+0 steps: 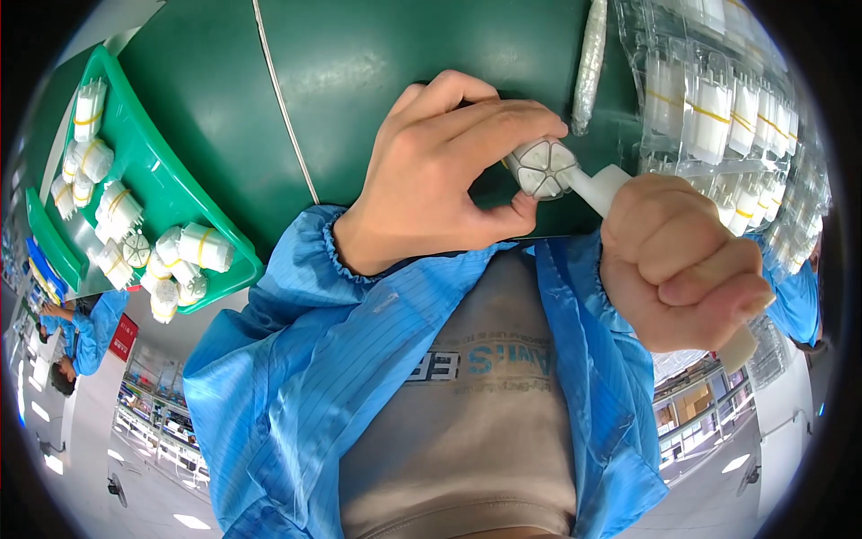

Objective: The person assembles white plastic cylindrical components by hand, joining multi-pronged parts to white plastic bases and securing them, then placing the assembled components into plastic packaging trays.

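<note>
My left hand pinches a small round white part between fingertips and thumb; its end face is split into several wedge-shaped segments. My right hand is closed in a fist around a white cylindrical rod. The rod's tip touches the side of the round part, and its other end sticks out below the fist. Both hands are held just above the edge of the dark green table surface, in front of my blue coat.
A green tray at the left holds several white bundles with yellow bands. A clear plastic blister tray at the right holds similar banded white parts. A white cable and a wrapped white strip lie on the table. People in blue coats work nearby.
</note>
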Demonstrator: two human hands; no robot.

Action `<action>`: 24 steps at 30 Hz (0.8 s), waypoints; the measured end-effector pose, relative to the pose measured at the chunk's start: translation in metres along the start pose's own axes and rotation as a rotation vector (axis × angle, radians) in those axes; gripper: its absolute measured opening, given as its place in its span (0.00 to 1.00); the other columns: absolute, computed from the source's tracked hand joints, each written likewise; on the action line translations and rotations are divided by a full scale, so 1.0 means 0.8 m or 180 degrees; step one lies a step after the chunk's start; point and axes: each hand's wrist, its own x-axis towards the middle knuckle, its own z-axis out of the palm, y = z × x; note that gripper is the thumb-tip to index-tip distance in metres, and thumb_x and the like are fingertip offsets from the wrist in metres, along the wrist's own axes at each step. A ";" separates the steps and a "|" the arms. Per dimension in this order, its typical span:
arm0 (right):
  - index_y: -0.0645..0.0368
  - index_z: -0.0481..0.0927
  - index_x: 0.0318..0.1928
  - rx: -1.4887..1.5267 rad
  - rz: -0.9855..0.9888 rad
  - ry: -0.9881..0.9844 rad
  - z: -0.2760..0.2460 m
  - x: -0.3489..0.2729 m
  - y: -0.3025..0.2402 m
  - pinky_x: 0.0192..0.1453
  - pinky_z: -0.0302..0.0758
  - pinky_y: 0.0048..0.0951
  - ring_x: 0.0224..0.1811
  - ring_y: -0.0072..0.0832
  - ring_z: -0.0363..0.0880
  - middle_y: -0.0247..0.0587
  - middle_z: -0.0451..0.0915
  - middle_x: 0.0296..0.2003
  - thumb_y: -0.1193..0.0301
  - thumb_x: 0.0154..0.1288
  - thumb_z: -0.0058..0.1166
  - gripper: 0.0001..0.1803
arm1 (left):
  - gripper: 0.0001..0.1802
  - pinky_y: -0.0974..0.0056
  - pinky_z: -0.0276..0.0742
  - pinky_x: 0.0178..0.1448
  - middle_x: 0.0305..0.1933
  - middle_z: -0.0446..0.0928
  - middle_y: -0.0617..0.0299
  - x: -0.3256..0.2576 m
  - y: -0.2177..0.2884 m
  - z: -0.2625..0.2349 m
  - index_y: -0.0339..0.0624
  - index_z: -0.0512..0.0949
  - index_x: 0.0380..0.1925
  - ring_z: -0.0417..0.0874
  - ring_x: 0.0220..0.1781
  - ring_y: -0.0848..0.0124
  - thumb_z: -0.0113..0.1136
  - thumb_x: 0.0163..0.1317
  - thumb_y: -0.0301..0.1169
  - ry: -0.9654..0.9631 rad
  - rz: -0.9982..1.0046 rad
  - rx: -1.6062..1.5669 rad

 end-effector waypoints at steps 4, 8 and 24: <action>0.51 0.64 0.24 -0.0589 0.0343 0.0139 0.014 0.001 -0.005 0.14 0.53 0.30 0.10 0.24 0.53 0.31 0.62 0.14 0.55 0.84 0.31 0.26 | 0.26 0.64 0.75 0.54 0.46 0.88 0.64 0.001 0.000 0.000 0.45 0.86 0.45 0.83 0.44 0.66 0.69 0.38 0.30 -0.0040 0.0046 -0.0009; 0.52 0.64 0.26 -0.1369 0.0783 0.0319 0.027 -0.001 -0.018 0.16 0.54 0.32 0.11 0.25 0.53 0.34 0.63 0.14 0.57 0.84 0.32 0.24 | 0.26 0.64 0.74 0.54 0.47 0.88 0.66 0.002 0.003 -0.002 0.46 0.86 0.44 0.84 0.45 0.67 0.70 0.38 0.31 -0.0053 0.0071 0.0059; 0.53 0.66 0.25 -0.0685 0.0102 -0.0700 0.004 0.014 -0.010 0.14 0.53 0.31 0.09 0.24 0.57 0.33 0.68 0.16 0.58 0.82 0.37 0.24 | 0.25 0.64 0.71 0.52 0.47 0.88 0.72 -0.005 0.001 0.001 0.51 0.87 0.44 0.85 0.56 0.69 0.70 0.38 0.32 -0.0059 0.0159 0.0019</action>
